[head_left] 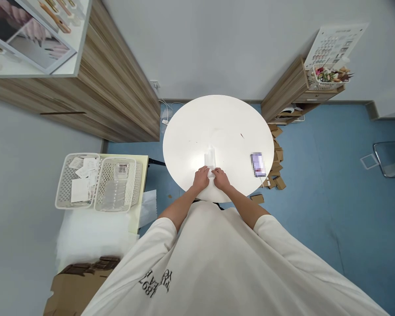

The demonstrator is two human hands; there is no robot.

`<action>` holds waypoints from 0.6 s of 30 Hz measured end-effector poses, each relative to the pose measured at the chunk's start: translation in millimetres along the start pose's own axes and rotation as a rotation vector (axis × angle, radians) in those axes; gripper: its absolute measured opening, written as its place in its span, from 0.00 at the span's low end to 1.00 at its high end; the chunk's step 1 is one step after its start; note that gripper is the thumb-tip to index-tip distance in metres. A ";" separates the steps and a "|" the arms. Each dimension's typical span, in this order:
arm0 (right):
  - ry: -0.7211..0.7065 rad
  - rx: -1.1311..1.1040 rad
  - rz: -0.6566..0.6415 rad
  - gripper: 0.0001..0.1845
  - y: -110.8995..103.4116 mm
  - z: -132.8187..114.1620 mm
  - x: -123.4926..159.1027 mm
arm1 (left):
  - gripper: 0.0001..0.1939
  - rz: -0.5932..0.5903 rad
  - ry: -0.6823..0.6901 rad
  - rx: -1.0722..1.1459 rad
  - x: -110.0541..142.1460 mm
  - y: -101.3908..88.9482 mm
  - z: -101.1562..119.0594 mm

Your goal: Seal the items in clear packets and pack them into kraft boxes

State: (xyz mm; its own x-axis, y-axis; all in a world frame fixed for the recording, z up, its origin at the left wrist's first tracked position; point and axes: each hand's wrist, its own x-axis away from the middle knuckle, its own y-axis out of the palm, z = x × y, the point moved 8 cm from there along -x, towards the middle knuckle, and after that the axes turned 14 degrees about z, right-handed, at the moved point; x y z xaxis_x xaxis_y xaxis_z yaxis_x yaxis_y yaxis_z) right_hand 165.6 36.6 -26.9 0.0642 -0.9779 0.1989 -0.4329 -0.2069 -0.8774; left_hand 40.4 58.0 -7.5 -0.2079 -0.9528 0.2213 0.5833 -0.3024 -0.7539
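fingers on translucent wrap, white table

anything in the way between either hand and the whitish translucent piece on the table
Nothing visible does: the left hand and right hand are both at the near end of the translucent piece. The blurred purple item lies well aside, towards the table's right edge.

Loose off-white shirt, wide elbow-length sleeves, black lettering on its left side.
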 end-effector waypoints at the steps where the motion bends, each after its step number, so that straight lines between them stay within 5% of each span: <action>1: 0.002 0.013 -0.011 0.32 0.1 0.4 0.4 | 0.34 -0.039 0.043 -0.045 0.6 0.2 3.4; 5: 0.009 0.004 -0.060 0.35 1.2 0.0 0.8 | 0.38 -0.115 0.115 -0.134 -3.9 4.5 9.2; 11: 0.018 -0.016 -0.081 0.33 1.4 -2.8 -2.4 | 0.31 -0.071 0.130 -0.076 -16.6 7.6 10.2; 18: -0.051 0.093 -0.027 0.24 -12.4 -8.7 3.8 | 0.24 -0.188 0.009 -0.078 -10.2 3.3 2.7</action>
State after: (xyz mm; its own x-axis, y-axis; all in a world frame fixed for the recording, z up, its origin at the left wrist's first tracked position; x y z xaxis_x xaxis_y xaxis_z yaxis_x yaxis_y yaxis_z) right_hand 163.4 35.8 -11.5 0.1217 -0.9717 0.2026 -0.3457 -0.2328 -0.9090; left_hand 46.5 66.7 -10.5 -0.3144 -0.8795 0.3572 0.4710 -0.4712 -0.7457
